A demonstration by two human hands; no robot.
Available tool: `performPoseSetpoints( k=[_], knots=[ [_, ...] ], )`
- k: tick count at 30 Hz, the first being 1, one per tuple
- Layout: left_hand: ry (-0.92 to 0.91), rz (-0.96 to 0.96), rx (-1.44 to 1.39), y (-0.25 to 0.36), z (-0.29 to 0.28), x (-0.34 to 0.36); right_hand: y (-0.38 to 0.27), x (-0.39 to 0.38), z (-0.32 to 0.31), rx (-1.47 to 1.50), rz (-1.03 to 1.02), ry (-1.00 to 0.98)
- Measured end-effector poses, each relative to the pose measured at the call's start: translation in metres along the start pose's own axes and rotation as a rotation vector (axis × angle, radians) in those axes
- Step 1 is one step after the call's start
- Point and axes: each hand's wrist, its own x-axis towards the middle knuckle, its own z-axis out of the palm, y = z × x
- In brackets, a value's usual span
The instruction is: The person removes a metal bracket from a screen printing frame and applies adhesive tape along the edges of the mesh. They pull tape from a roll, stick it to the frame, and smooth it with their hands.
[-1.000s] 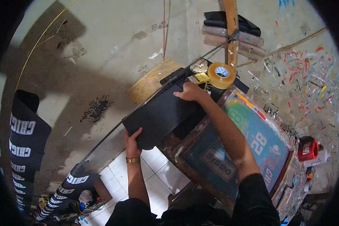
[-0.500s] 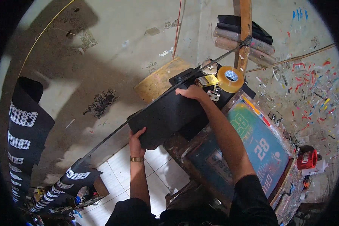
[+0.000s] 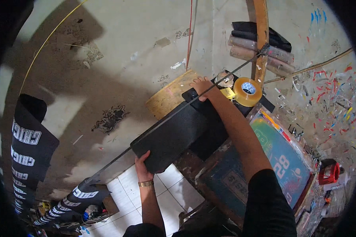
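A long, flat black panel (image 3: 172, 132) lies slantwise before me, under a taut dark cord (image 3: 118, 157). My left hand (image 3: 144, 168) is closed on its near lower corner, thumb on top and the other fingers mostly hidden beneath. At the far end my right hand (image 3: 201, 86) has reached past the cord, its fingers bent over a small black piece with a rounded corner (image 3: 189, 94). What exactly that hand grips is partly hidden. Close beside it are a yellow box (image 3: 228, 93) and a roll of clear tan tape (image 3: 247, 93).
Black printed strips (image 3: 27, 136) hang at the left, more (image 3: 73, 199) from the cord's lower end. A wooden post (image 3: 261, 39) holds its upper end. A printing screen (image 3: 265, 158) lies at right, near a red container (image 3: 327, 172). A wooden board (image 3: 172, 93) stands behind.
My right hand has moved from the panel's upper edge to the rounded black piece beyond the cord. The left hand keeps its corner. The whole view has shifted slightly.
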Motion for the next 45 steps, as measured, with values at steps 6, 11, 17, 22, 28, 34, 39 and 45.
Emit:
performPoseSetpoints(
  k=[6,11,17,22,28,34,39,45],
  knots=[
    [-0.020,0.030,0.025,0.003,0.005,0.018,0.026,0.027,0.019,0.092,-0.114,-0.085],
    [0.044,-0.048,0.011,0.005,0.009,0.028,0.032,0.031,0.015,0.197,-0.012,-0.098],
    [0.033,-0.061,0.019,0.005,0.027,0.032,0.019,0.023,-0.011,0.187,0.210,-0.081],
    [0.002,-0.042,0.021,0.002,0.027,0.051,0.017,0.021,-0.021,0.222,0.253,-0.162],
    [-0.018,-0.068,0.038,0.000,0.017,0.066,0.027,0.017,-0.016,0.298,0.270,-0.208],
    [-0.041,-0.083,0.094,0.005,0.030,0.053,-0.009,0.002,-0.029,0.336,0.210,0.218],
    [-0.066,-0.100,0.065,0.007,0.031,0.053,-0.050,-0.033,-0.040,0.520,0.347,-0.213],
    [-0.045,-0.154,0.023,0.008,0.032,0.058,-0.063,-0.042,-0.041,0.588,0.470,-0.289]
  ],
)
